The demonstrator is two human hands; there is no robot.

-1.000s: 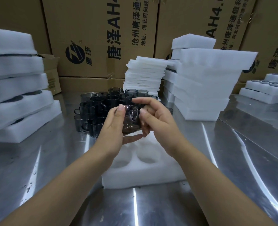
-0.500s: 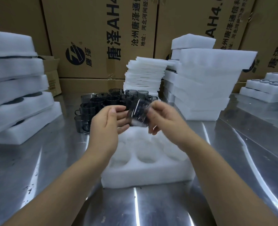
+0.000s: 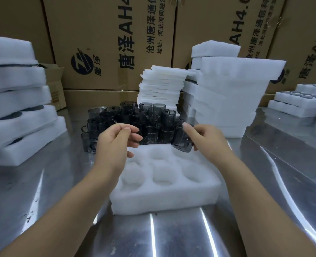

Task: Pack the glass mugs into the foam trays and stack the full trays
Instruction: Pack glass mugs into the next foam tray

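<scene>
A white foam tray (image 3: 164, 197) with several empty round pockets lies on the steel table in front of me. My right hand (image 3: 207, 140) grips a smoky glass mug (image 3: 183, 140), tilted, just above the tray's far right corner. My left hand (image 3: 114, 143) hovers over the tray's far left side, its fingers loosely curled and holding nothing. Behind the tray stands a cluster of several dark glass mugs (image 3: 127, 117).
Stacked foam trays with mugs (image 3: 14, 108) rise at the left. A pile of thin foam sheets (image 3: 162, 86) and a tall stack of foam trays (image 3: 227, 93) stand behind. More filled trays (image 3: 299, 102) sit far right. Cardboard boxes (image 3: 107, 43) line the back.
Both hands held the mug together at the centre. Now the left hand has let go and the right hand has carried the mug rightward and down toward the tray's far right corner.
</scene>
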